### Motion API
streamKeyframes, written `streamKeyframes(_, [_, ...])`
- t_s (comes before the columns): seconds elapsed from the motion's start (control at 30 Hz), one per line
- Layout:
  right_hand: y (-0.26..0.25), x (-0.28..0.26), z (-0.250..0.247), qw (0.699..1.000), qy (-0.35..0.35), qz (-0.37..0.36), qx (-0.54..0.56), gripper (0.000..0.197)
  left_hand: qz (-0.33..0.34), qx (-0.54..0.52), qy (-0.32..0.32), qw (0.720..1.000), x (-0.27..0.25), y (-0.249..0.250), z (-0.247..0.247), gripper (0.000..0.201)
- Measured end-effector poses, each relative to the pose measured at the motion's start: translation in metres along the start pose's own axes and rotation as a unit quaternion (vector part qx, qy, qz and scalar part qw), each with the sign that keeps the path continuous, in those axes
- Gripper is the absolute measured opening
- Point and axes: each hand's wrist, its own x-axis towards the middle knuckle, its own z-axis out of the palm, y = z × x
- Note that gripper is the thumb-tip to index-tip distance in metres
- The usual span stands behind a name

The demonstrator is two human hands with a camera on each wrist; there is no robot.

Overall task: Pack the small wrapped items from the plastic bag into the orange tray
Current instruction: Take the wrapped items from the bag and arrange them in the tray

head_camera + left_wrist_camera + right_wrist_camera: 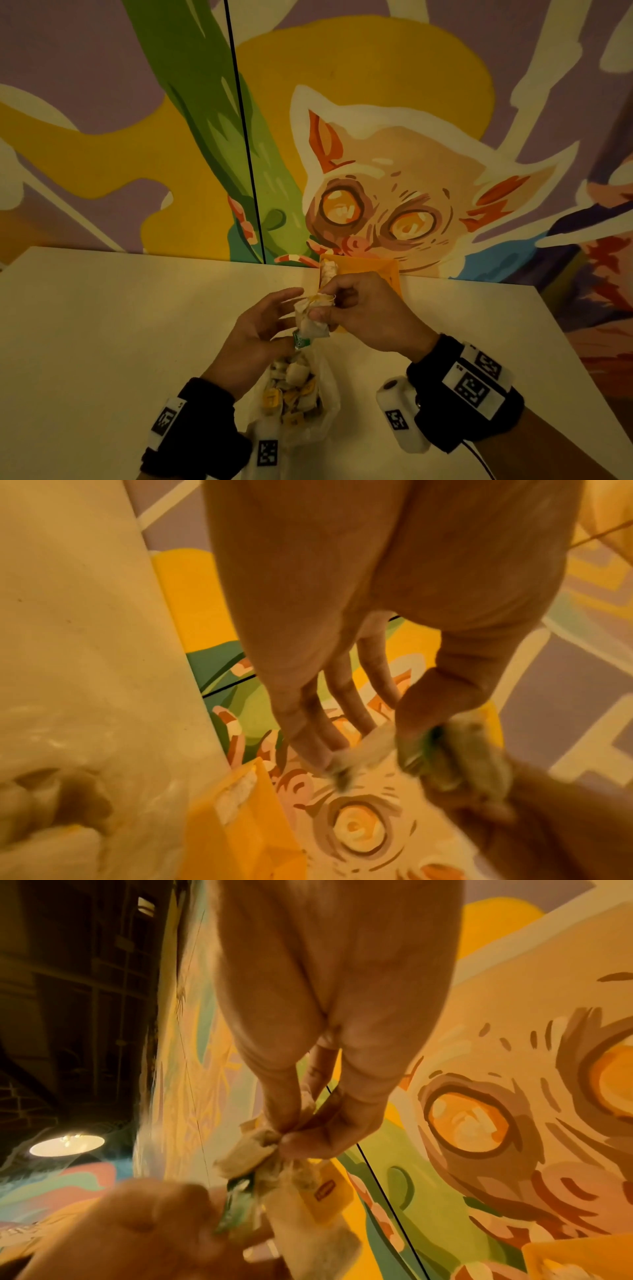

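Note:
Both hands are raised over the table in the head view, with a small bundle of white sachets point(312, 323) between them. My right hand point(322, 303) pinches the bundle's gathered top between thumb and fingers; the right wrist view shows that pinch point(284, 1131) and a yellow tag point(329, 1196) hanging below. My left hand point(293, 317) meets the bundle from the left, its thumb pressed on a green-labelled packet point(301, 341) and its fingers stretched out along the sachets. The clear plastic bag point(294, 394) lies below the hands, full of several wrapped items. The orange tray point(380, 270) stands behind, holding a white item point(328, 269).
The cream table point(137, 325) ends at a painted mural wall point(376, 171) right behind the tray. Its right edge runs diagonally past my right wrist. Black bands with white cameras sit on both wrists.

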Motion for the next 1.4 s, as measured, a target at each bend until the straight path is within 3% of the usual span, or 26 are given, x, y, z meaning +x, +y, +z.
streamKeyframes(0.17, [-0.013,0.000,-0.005,0.999,-0.042,-0.014,0.027,0.010,0.039,0.093,0.015,0.995,0.001,-0.014,0.006,0.039])
streamKeyframes(0.3, [-0.013,-0.001,-0.010,0.999,-0.037,-0.012,0.026,0.016,0.016,0.048,0.040,0.998,-0.001,-0.008,0.010,0.026])
streamKeyframes(0.5, [-0.002,-0.006,-0.014,0.997,-0.071,0.019,-0.010,0.022,0.019,0.018,0.113,0.993,0.002,-0.003,0.009,0.032])
streamKeyframes(0.63, [0.002,-0.009,-0.012,0.996,-0.080,0.024,-0.014,0.024,0.053,0.089,0.141,0.985,0.007,-0.005,0.006,0.032])
streamKeyframes(0.77, [0.004,-0.008,-0.011,0.998,-0.060,-0.006,-0.035,0.020,0.018,0.103,0.102,0.989,0.007,0.004,0.011,0.035])
streamKeyframes(0.87, [0.006,-0.007,-0.009,0.996,-0.056,-0.045,-0.046,0.017,-0.023,0.066,0.087,0.994,0.004,0.010,0.015,0.026])
streamKeyframes(1.07, [0.012,-0.005,-0.006,0.996,-0.015,-0.071,-0.053,0.020,-0.037,0.053,0.067,0.996,0.004,0.015,0.019,0.022])
streamKeyframes(1.3, [0.015,-0.001,-0.006,0.998,0.004,-0.062,-0.004,0.026,-0.050,0.082,0.011,0.995,0.003,0.017,0.018,0.022])
streamKeyframes(1.4, [0.023,0.004,-0.009,0.997,0.044,-0.035,0.048,0.032,-0.087,-0.016,-0.024,0.996,0.000,0.018,0.022,0.026])
